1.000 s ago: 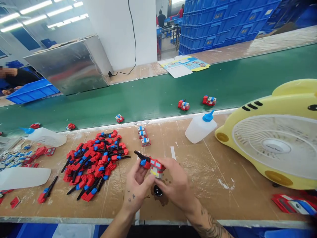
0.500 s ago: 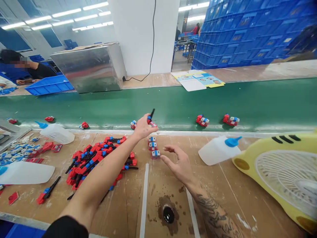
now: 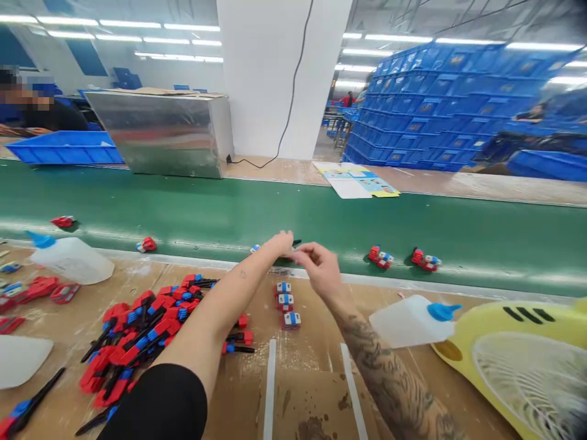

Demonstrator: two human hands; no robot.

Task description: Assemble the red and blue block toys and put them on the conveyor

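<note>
Over the near edge of the green belt [image 3: 330,226], my left hand [image 3: 281,243] is closed around a toy part, of which only a black rod [image 3: 297,242] pokes out. My right hand [image 3: 321,269] meets it there, thumb and fingers pinched together at the left fingertips; what they grip is hidden. Just below the hands, several small red, white and blue toy blocks [image 3: 285,302] stand in a line on the cardboard-covered bench. Under and left of my left forearm lies a heap of red and blue toy parts with black rods [image 3: 137,333].
Squeeze bottles with blue caps stand at left [image 3: 76,260] and right [image 3: 408,321]. A yellow fan [image 3: 463,318] takes up the right side. Toy pieces [image 3: 380,257] rest on the belt. Stacked blue crates [image 3: 403,116], a metal box [image 3: 169,134] and a person [image 3: 55,113] are beyond.
My right hand has risen from beside the block line to meet my left hand. The toy part in my left hand is now mostly covered. The view has tilted up.
</note>
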